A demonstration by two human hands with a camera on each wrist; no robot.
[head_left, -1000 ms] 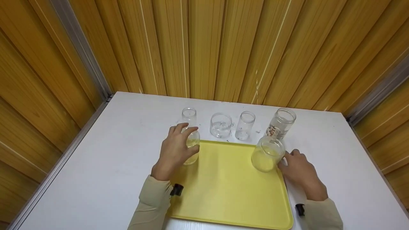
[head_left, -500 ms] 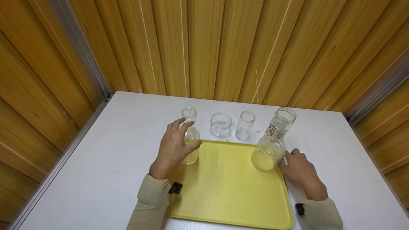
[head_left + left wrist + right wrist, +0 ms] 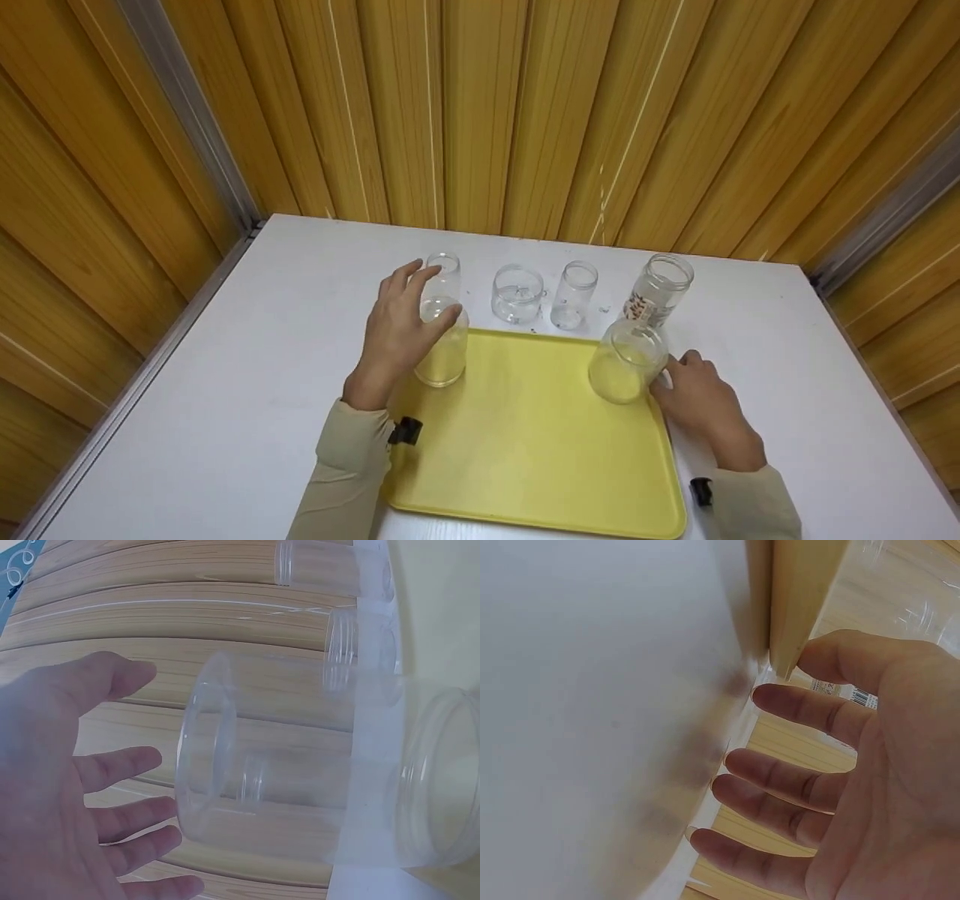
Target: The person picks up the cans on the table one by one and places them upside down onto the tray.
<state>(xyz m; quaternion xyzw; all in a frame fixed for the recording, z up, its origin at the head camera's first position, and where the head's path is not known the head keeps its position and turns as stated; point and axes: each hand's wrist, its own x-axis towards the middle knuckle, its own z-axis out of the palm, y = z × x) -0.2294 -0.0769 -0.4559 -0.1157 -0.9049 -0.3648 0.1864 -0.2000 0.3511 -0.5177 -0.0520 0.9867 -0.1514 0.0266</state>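
Note:
My left hand [image 3: 391, 324] is raised beside a clear jar [image 3: 448, 358] at the back left corner of the yellow tray [image 3: 532, 457]. Its fingers are spread, and nothing is held between them. In the left wrist view, this jar [image 3: 300, 836] stands mouth down on its threaded rim, its base towards the fingers. My right hand [image 3: 701, 394] rests by the tray's right edge, outstretched fingers low on the table. In the right wrist view, the thumb touches the tray's edge [image 3: 799, 604]. Another clear jar [image 3: 624, 371] stands on the tray's back right corner, close to that hand.
Behind the tray, along the white table [image 3: 247, 360], stand a slim clear jar [image 3: 448, 281], a short wide jar [image 3: 517, 296], another slim jar [image 3: 574, 296] and a tall jar with a printed label [image 3: 658, 289]. A wood-patterned wall [image 3: 480, 112] rises behind.
My left hand has opened and drawn away to the left and up from the jar, which stays on the tray. My right hand has stayed by the tray edge.

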